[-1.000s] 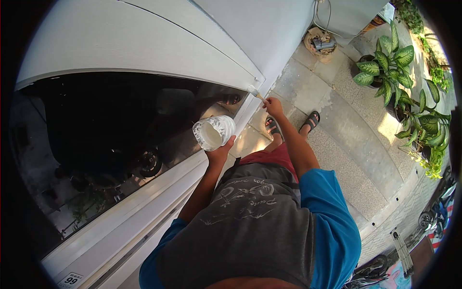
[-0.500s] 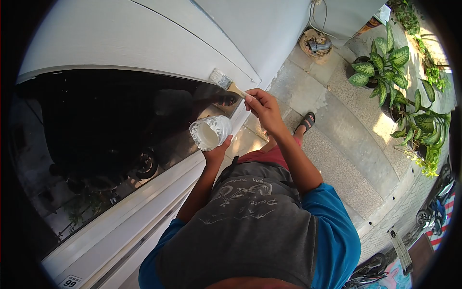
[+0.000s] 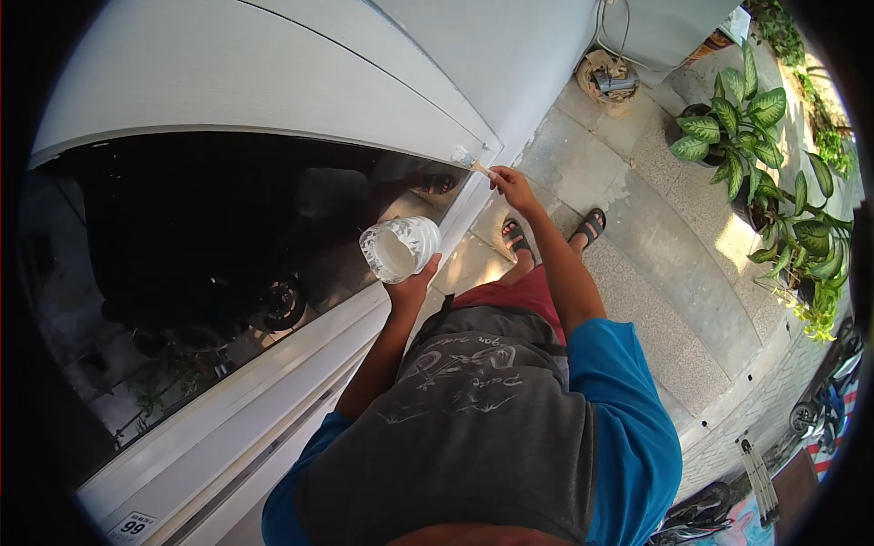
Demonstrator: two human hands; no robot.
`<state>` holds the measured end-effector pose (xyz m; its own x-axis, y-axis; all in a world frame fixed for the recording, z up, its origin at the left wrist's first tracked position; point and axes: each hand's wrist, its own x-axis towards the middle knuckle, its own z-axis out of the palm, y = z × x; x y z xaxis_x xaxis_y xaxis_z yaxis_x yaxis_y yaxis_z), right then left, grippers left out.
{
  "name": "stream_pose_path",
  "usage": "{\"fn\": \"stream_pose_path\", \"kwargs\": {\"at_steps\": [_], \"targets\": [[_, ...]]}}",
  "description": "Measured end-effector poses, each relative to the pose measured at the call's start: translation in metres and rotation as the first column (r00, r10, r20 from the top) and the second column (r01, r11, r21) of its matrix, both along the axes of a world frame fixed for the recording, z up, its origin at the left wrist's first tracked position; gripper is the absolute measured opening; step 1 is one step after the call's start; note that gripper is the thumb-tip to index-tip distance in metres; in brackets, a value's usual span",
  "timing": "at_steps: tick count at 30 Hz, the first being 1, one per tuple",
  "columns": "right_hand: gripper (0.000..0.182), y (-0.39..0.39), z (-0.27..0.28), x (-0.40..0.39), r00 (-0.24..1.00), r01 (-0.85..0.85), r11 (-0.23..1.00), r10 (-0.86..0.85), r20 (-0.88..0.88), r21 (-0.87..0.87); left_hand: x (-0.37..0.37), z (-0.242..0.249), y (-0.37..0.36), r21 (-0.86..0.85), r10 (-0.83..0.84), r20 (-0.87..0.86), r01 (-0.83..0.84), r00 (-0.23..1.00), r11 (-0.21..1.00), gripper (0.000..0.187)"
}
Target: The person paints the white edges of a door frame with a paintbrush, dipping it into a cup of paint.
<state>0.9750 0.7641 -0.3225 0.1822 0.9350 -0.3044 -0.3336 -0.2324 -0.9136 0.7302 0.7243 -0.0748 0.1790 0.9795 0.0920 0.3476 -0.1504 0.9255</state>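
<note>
Right hand, fingers closed on the brush, has just moved to the white panel's corner, so I've got bristles at the surface; left hand grips the jar by the dark glass.

Grey shirt front with pale line drawing, blue sleeves, red shorts, dark strapped sandals

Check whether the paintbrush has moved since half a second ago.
Yes. The paintbrush has moved along the white panel, toward its corner nearest the sandals.
</note>
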Motion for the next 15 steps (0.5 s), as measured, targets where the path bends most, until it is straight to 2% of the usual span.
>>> {"fn": "stream_pose_path", "kwargs": {"at_steps": [2, 4, 5, 7, 9, 12, 14, 15], "targets": [[0.026, -0.005, -0.017, 0.003, 1.0, 0.012, 1.0, -0.012, 0.02, -0.004, 0.001, 0.0, 0.002, -0.006, -0.024, -0.008, 0.024, 1.0, 1.0, 0.081], [0.027, -0.011, -0.043, 0.0, 0.967, 0.066, 0.986, -0.025, 0.255, -0.155, 0.004, 0.0, 0.004, 0.017, -0.026, 0.009, 0.025, 1.0, 1.0, 0.081], [0.027, -0.013, -0.052, -0.002, 0.966, 0.067, 0.986, -0.025, 0.258, -0.154, 0.005, 0.0, 0.003, 0.034, -0.025, 0.021, 0.024, 0.999, 0.999, 0.081], [0.027, -0.015, -0.056, -0.004, 0.786, 0.17, 0.924, 0.082, 0.613, -0.342, 0.006, -0.001, 0.002, 0.008, -0.02, 0.01, 0.02, 1.0, 1.0, 0.081], [0.027, -0.012, -0.048, -0.006, 0.803, 0.184, 0.925, 0.054, 0.593, -0.333, 0.005, -0.001, 0.001, -0.02, -0.017, -0.004, 0.017, 1.0, 1.0, 0.081], [0.027, 0.003, 0.002, -0.003, 0.818, 0.188, 0.931, 0.028, 0.575, -0.313, 0.007, -0.002, 0.003, -0.008, -0.009, 0.016, 0.009, 1.0, 1.0, 0.082], [0.028, 0.006, 0.065, 0.004, 0.817, 0.177, 0.935, 0.035, 0.576, -0.307, 0.006, -0.004, 0.002, -0.032, 0.003, 0.042, -0.002, 0.999, 0.999, 0.083], [0.028, 0.002, 0.111, 0.01, 0.857, 0.133, 0.947, 0.038, 0.513, -0.292, 0.006, -0.004, 0.002, -0.031, 0.004, 0.045, -0.003, 0.999, 1.0, 0.083]]}}
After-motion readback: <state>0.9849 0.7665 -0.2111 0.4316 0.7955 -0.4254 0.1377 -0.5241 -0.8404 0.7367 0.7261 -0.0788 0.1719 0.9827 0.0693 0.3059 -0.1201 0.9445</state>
